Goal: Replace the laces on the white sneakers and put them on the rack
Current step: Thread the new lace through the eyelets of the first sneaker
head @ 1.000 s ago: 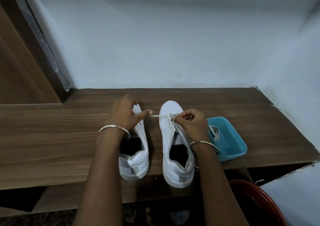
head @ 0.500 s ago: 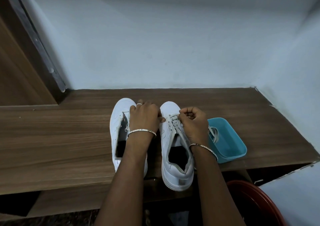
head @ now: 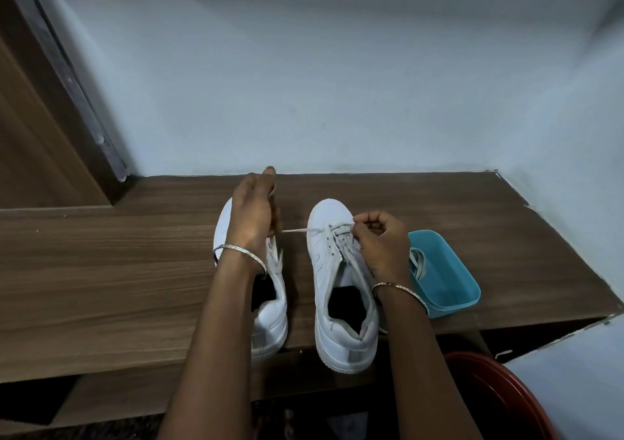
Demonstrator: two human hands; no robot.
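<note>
Presently, right hand (head: 383,243) pinches lace (head: 297,230) at right sneaker's (head: 326,215) eyelets; left hand (head: 251,216) grips its free end, stretched taut.

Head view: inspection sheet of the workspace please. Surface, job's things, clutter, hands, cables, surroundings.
Surface: wooden shelf, with both sneakers at its front edge, heels toward the person.
Job's things: left sneaker, partly hidden by the forearm. Right sneaker, with a lace running taut from its front eyelets to the left.
Clutter: blue tub beside the right sneaker, with what looks like a loose lace in it.
Hands: left hand holds the taut lace end. Right hand has its fingers pinching the lace at the eyelets.
Cables: nothing seen.
Surroundings: pale wall behind, wooden panel at left, red basin below at right.
</note>
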